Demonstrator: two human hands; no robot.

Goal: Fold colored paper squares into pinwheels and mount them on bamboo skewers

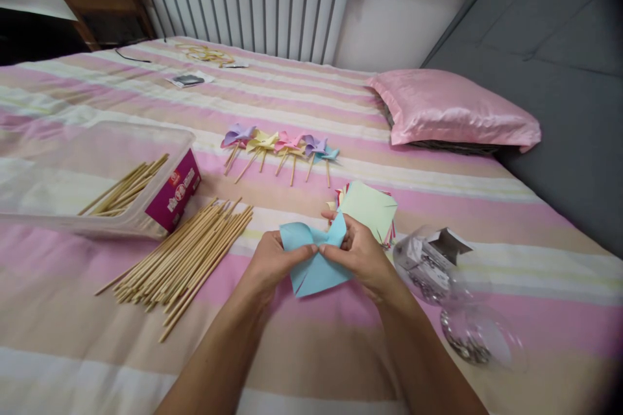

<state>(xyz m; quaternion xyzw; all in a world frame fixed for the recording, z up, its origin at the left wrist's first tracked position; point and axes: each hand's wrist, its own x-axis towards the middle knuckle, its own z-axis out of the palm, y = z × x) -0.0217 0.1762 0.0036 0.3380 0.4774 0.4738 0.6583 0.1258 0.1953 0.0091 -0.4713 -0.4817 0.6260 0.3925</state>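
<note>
A square of light blue paper point(318, 275), slit at its corners, is held up between both hands above the bed. My left hand point(272, 259) grips its left side, the thumb pressing near the middle. From the right, my right hand point(363, 249) pinches it, and the two thumbs nearly meet at the centre. Two of the paper's far corners curl upward. Just beyond my right hand lies a stack of coloured paper squares point(370, 207), pale green on top. Finished paper pinwheels point(289, 142) on sticks lie in a row farther off.
Left of my hands, many wooden sticks point(195, 259) lie in a pile beside a clear plastic box point(97, 142) holding more sticks. Round clear containers point(474, 331) with small metal pieces stand at right. A pink pillow point(457, 107) lies by the grey headboard point(545, 65).
</note>
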